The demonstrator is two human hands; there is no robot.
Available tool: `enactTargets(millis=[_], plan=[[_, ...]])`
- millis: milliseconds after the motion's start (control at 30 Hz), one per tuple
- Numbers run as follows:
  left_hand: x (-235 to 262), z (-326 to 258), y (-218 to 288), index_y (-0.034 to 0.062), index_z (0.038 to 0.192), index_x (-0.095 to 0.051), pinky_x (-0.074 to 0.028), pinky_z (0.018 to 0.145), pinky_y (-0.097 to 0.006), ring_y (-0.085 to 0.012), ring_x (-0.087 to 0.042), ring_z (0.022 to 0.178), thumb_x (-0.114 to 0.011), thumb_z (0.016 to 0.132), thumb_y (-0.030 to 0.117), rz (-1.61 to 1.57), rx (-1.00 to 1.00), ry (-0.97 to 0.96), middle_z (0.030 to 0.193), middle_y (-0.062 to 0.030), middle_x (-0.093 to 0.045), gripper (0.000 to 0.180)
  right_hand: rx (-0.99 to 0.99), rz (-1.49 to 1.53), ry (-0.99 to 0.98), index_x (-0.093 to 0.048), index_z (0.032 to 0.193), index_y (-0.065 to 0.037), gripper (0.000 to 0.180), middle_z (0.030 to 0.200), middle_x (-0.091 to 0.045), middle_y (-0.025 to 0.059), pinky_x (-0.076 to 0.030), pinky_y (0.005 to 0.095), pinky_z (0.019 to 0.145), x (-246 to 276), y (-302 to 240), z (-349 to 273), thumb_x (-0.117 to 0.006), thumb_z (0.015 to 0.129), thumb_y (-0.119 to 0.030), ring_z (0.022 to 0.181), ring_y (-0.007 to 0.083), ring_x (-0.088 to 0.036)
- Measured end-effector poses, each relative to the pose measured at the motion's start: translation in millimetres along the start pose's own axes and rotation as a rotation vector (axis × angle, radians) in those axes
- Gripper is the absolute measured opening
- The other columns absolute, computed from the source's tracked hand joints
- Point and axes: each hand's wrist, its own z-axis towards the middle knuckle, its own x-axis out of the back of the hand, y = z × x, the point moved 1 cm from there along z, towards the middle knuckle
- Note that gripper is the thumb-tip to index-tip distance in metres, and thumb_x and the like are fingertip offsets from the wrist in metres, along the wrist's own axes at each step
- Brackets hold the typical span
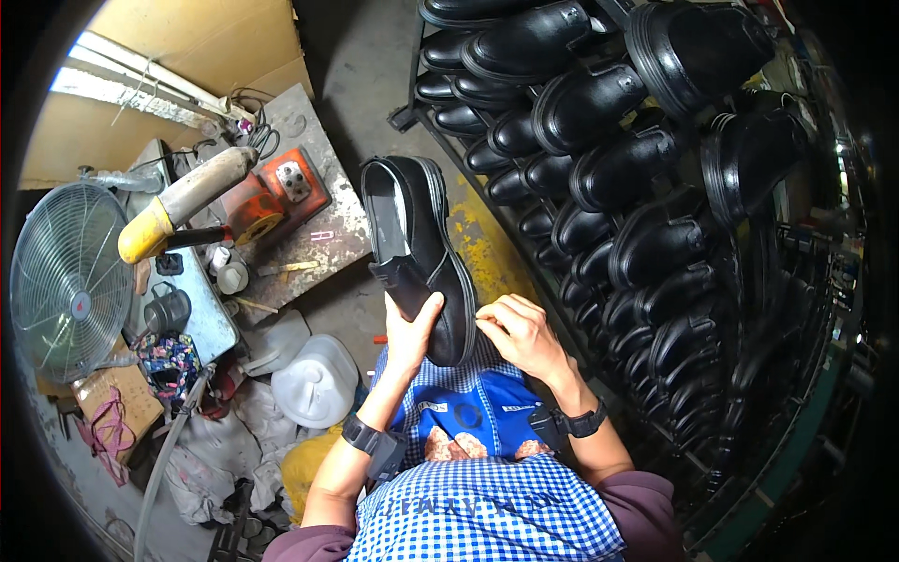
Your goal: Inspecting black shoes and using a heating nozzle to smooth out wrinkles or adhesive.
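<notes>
In the head view, I have the black shoe (440, 248) at the centre of the frame, toe toward the lower edge. Its upper is smooth and dull-sheened, its sole edge ridged, and its open mouth shows a pale grey lining. The left hand (409, 330) grips it around the tongue area, thumb pressed on the upper. The right hand (521, 332) is curled just beside the sole edge, thumb and forefinger brought together; I can't tell whether they pinch anything or touch the shoe.

At the upper right, I see glossy, rounded shoes (595, 103) in slanting rows on a dark metal rack (413, 70). Below the hands is a checked blue-and-white apron (468, 506) of woven cloth.

Left of centre, I make out a scuffed, paint-flecked tabletop (337, 229) bearing an orange machine (295, 183), and a wire-caged round fan (75, 281) at the far left. A small whitish cup (232, 277) and a dark mug (167, 309) stand near the table's edge; their contents are too small for me to read. Lower down sits a cloudy white plastic jug (315, 379), contents unclear, beside crumpled pale sacking (220, 459).
</notes>
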Motion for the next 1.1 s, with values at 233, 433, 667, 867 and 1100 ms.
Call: enactTargets(millis=[233,433,667,867,1100], plan=[[-3,-12,3,0.0016,0.12,-0.037,-0.038,0.088,-0.032,-0.0195,-0.048,0.1,-0.073,0.067,0.018,0.185,-0.184,-0.019,0.109,-0.0109,-0.049,0.066,-0.005,-0.16,-0.207,-0.055,0.074,-0.001,0.008,0.07,-0.058,0.0134,-0.046,0.0363,0.063,6,-1,0,-0.057,0.074,-0.008,0.068,0.0296,-0.058],[2,-20,0,0.0019,0.125,-0.034,-0.037,0.091,-0.034,-0.0229,-0.047,0.106,-0.075,0.064,0.023,0.341,-0.219,0.015,0.116,-0.014,-0.046,0.077,-0.112,-0.086,-0.346,-0.05,0.063,0.001,0.007,0.063,-0.056,0.0182,-0.045,0.0421,0.058,-1,0,1,-0.053,0.068,-0.004,0.063,0.0373,-0.056],[6,-25,11,0.0026,0.115,-0.041,-0.039,0.085,-0.03,-0.0164,-0.049,0.097,-0.07,0.071,0.017,0.014,-0.052,-0.03,0.104,-0.0075,-0.051,0.054,-0.533,0.819,-0.301,-0.052,0.069,-0.003,0.008,0.06,-0.05,-0.0007,-0.037,0.0207,0.05,-10,14,-11,-0.055,0.075,-0.006,0.054,0.0056,-0.046],[10,-27,16,0.0027,0.113,-0.043,-0.039,0.084,-0.029,-0.0168,-0.05,0.094,-0.069,0.072,0.018,0.032,-0.015,0.04,0.103,-0.0075,-0.052,0.052,-0.548,1.261,-0.134,-0.053,0.074,-0.002,0.004,0.064,-0.052,0.0005,-0.038,0.0181,0.053,3,14,-12,-0.055,0.077,-0.004,0.056,0.0051,-0.047],[10,-30,21,0.0024,0.116,-0.041,-0.038,0.086,-0.03,-0.018,-0.049,0.097,-0.07,0.07,0.018,0.064,-0.113,0.072,0.106,-0.0088,-0.051,0.057,-0.24,0.119,-0.155,-0.059,0.08,0.002,0.013,0.068,-0.057,0.008,-0.045,0.025,0.059,4,-16,-12,-0.063,0.073,-0.008,0.06,0.0144,-0.056]])
